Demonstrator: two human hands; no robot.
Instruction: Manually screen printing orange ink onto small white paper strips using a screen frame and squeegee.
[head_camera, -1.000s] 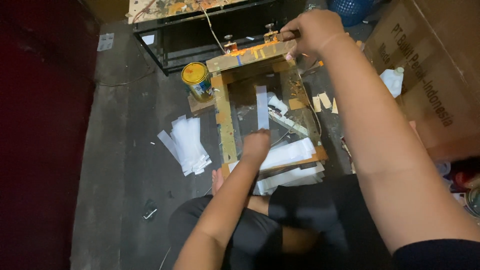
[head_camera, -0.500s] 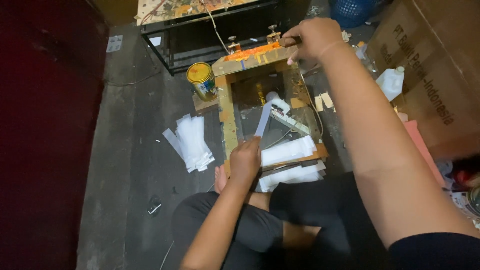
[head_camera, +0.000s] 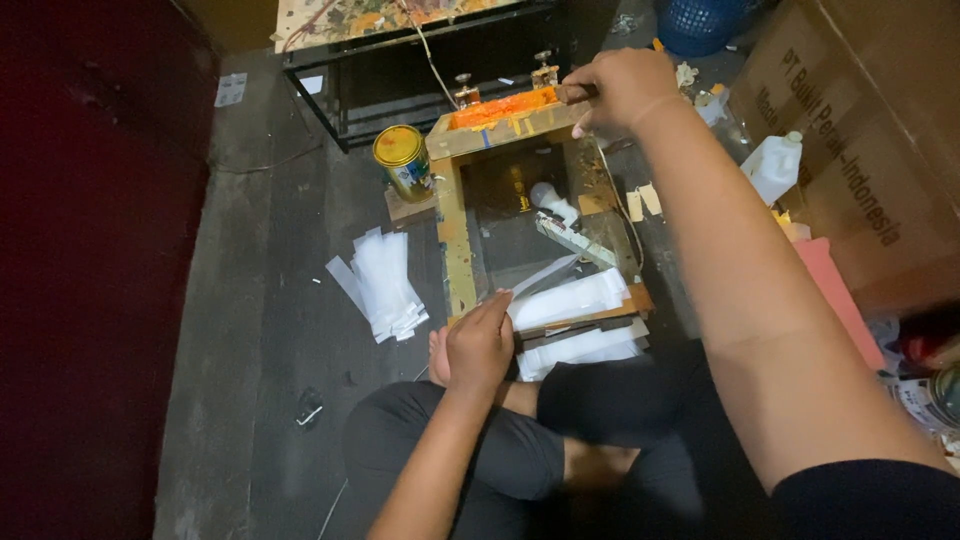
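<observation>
I sit cross-legged on the floor in front of a wooden printing frame (head_camera: 455, 250). At its far end lies a band of orange ink (head_camera: 500, 105). There my right hand (head_camera: 620, 88) is closed around a brown squeegee handle (head_camera: 572, 93). At the frame's near left corner, the fingertips of my left hand (head_camera: 480, 345) pinch the end of a thin white strip (head_camera: 548, 273) that slants under the frame. Beside that hand, a stack of white strips (head_camera: 575, 298) rests on the near end of the frame.
Loose white strips (head_camera: 385, 285) lie on the floor to the left. A yellow-lidded paint can (head_camera: 402, 160) stands by the frame's far left corner. A white bottle (head_camera: 775, 165), a cardboard box (head_camera: 860, 150) and a pink sheet (head_camera: 830, 290) are at the right. A black table frame (head_camera: 330, 75) stands behind.
My left hand has drawn back toward me from inside the frame to its near corner, laying the white strip down from upright to a low slant. My right hand stays on the handle.
</observation>
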